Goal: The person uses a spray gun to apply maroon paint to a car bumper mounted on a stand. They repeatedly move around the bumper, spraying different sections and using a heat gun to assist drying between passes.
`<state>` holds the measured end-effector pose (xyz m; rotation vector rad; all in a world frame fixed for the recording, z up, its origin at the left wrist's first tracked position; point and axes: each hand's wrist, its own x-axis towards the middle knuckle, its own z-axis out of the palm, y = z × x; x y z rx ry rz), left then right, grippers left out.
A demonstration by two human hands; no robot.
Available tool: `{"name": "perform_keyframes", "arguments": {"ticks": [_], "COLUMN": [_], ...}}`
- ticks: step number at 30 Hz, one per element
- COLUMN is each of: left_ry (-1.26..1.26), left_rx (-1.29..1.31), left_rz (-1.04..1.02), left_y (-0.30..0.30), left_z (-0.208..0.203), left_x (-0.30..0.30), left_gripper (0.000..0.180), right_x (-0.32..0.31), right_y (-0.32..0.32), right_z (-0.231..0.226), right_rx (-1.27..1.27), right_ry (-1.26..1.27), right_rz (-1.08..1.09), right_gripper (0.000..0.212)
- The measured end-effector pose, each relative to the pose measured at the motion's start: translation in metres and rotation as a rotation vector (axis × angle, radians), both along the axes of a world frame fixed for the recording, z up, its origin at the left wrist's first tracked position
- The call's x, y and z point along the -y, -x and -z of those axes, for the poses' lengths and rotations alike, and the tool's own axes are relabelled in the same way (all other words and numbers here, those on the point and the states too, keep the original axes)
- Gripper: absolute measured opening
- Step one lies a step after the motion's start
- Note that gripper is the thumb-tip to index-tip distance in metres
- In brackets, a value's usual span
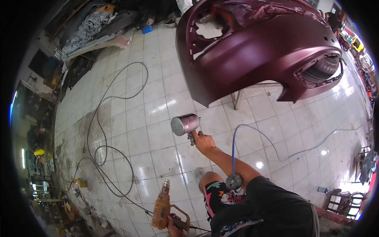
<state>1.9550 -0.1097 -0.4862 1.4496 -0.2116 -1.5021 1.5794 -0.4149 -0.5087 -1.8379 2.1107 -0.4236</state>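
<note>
My right hand (205, 142) is stretched forward, its fingers wrapped round the grip of a spray gun (184, 125). The gun's metal cup is streaked with reddish paint and lies sideways to the left of the hand. Low in the view, my left hand (175, 228) grips an orange heat gun (162, 209), its metal nozzle pointing up and away from me. Beyond both tools a large maroon car bumper (241, 55) rests on a stand (237, 98), apart from the spray gun. A round grey fitting (233, 181) on a blue hose (233, 150) shows beside my right forearm.
A dark cable (89, 134) loops over the tiled floor (158, 118) on the left. The hose runs across the floor to the right. Covered car panels (94, 43) stand at the far left. A metal frame (345, 203) and a small can (323, 190) are at the lower right.
</note>
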Motion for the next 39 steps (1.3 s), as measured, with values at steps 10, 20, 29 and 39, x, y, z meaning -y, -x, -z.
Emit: {"name": "perform_keyframes", "arguments": {"ticks": [10,20,29,39], "left_ry": [0.194,0.272,0.130,0.137], "left_rx": [0.053,0.042,0.096,0.211], "left_rz": [-0.072,0.018,-0.029,-0.027], "left_y": [0.086,0.176,0.169,0.161], "left_z": [-0.090,-0.120,-0.112,-0.121], "left_x": [-0.040,-0.043,-0.022,0.005], "left_gripper": [0.032,0.031,0.027,0.032], "right_x": [-0.211,-0.285,-0.171,-0.159], "right_y": [0.137,0.248,0.205,0.230], "right_z": [-0.164,-0.205,-0.067,-0.069], "right_rx": [0.018,-0.014,-0.033,-0.066], "right_ry": [0.397,0.394,0.280,-0.009], "right_rz": [-0.111,-0.030,-0.408,-0.436], "right_gripper": [0.033,0.018,0.023,0.047]}}
